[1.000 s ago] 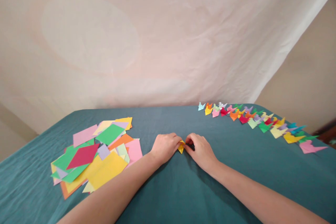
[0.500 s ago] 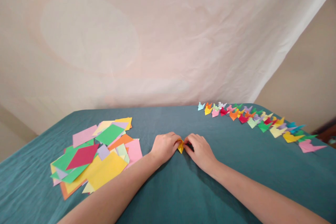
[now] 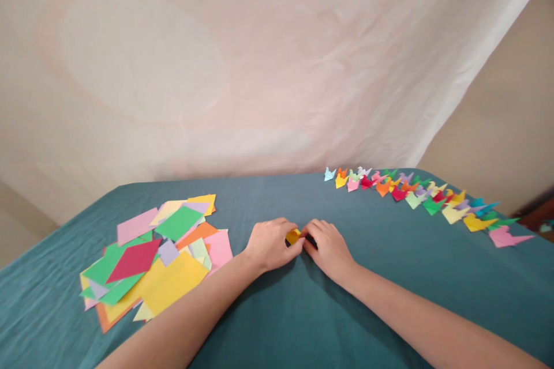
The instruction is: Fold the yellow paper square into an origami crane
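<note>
Between my hands, just above the middle of the cloth, is a small folded piece of yellow paper [image 3: 293, 236], mostly covered by fingers. My left hand [image 3: 272, 244] has its fingers curled round the paper from the left, the thumb reaching across its near side. With thumb and fingertips pinched together, my right hand [image 3: 328, 247] grips the paper's right end. The two hands' fingertips nearly meet there. How the paper is folded underneath cannot be made out.
Loose coloured paper sheets [image 3: 177, 282] lie in an overlapping pile on the left. Several folded paper birds [image 3: 414, 200] stand in rows along the right back edge of the table with its dark green cloth [image 3: 277, 323]. A pale sheet [image 3: 268, 69] hangs behind.
My left thumb has moved to the near side, toward my right fingertips, covering the lower tip of the yellow paper that showed before. My right hand keeps its pinch.
</note>
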A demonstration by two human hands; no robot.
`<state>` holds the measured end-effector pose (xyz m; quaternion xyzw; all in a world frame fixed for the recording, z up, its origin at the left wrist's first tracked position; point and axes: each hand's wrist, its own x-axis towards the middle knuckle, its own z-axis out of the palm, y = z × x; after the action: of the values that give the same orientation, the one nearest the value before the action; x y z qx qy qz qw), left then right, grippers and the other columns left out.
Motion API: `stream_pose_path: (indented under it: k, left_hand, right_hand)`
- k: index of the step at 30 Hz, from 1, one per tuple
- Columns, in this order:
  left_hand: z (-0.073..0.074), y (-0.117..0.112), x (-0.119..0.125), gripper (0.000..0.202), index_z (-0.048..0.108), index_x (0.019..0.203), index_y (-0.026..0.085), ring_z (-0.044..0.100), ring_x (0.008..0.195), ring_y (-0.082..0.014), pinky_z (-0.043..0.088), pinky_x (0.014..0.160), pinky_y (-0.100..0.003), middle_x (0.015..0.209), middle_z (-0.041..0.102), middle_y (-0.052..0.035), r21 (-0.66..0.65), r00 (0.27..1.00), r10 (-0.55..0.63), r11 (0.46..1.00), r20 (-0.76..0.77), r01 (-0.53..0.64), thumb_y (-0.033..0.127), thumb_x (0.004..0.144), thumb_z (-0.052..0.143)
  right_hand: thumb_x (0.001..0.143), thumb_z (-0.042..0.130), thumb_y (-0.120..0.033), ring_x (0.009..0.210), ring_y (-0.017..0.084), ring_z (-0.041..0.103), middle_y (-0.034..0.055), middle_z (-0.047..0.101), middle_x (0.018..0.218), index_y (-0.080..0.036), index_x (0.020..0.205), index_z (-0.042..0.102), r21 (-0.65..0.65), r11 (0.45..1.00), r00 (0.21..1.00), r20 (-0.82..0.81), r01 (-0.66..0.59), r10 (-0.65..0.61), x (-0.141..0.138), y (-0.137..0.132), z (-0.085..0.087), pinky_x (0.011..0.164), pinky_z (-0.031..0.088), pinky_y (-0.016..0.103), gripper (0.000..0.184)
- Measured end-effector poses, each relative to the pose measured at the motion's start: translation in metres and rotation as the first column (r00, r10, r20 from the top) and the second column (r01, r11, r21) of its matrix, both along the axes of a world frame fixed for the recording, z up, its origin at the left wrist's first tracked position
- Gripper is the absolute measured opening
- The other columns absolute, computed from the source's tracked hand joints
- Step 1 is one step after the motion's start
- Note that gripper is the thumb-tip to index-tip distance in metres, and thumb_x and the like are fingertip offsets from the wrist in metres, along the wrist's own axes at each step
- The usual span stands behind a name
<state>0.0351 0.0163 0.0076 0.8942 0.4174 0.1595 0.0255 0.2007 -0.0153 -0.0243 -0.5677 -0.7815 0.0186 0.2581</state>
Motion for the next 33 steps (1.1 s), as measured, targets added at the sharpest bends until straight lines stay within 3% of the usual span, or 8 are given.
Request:
stream_pose_path:
  k: [3,8,22,33]
  left_hand:
    - [-0.002,0.002,0.001,0.034,0.066,0.093,0.024,0.060,0.077,-0.0158,0.043,0.064,-0.023,0.086,0.066,-0.0017,-0.024,0.999,0.033,0.999,0.029,-0.032,0.048,0.087,0.042]
    - [-0.007,0.005,0.000,0.030,0.066,0.093,0.026,0.060,0.077,-0.0146,0.042,0.064,-0.022,0.087,0.066,-0.0004,-0.049,0.998,0.046,0.998,0.052,-0.043,0.044,0.089,0.042]
    - [-0.009,0.008,-0.002,0.021,0.065,0.097,0.026,0.059,0.084,-0.0130,0.044,0.071,-0.020,0.091,0.064,0.0010,-0.087,0.989,-0.061,0.993,0.138,0.074,0.033,0.089,0.047]
    - [-0.010,0.014,-0.007,0.022,0.066,0.098,0.025,0.059,0.089,-0.0133,0.045,0.076,-0.020,0.097,0.064,-0.0005,-0.104,0.972,-0.141,0.981,0.190,0.163,0.032,0.089,0.048]
  right_hand:
    - [0.084,0.055,-0.019,0.082,0.018,0.052,0.0013,0.060,0.084,-0.020,0.082,0.057,0.011,1.000,1.000,0.014,0.005,-0.005,0.000,0.000,0.000,0.071,0.034,0.030,0.003]
    - [0.083,0.056,-0.019,0.082,0.018,0.052,0.0012,0.060,0.084,-0.021,0.082,0.057,0.015,1.000,1.000,0.008,0.002,-0.002,0.000,0.001,-0.001,0.071,0.034,0.029,0.002]
    - [0.080,0.058,-0.020,0.078,0.017,0.054,0.0007,0.061,0.082,-0.020,0.086,0.056,-0.019,1.000,0.992,-0.130,-0.001,-0.001,0.003,0.003,-0.002,0.070,0.036,0.028,0.006]
    - [0.081,0.058,-0.023,0.078,0.017,0.055,0.0011,0.062,0.082,-0.021,0.087,0.058,-0.012,1.000,0.991,-0.132,-0.008,0.006,0.003,0.003,-0.002,0.070,0.037,0.029,0.006]
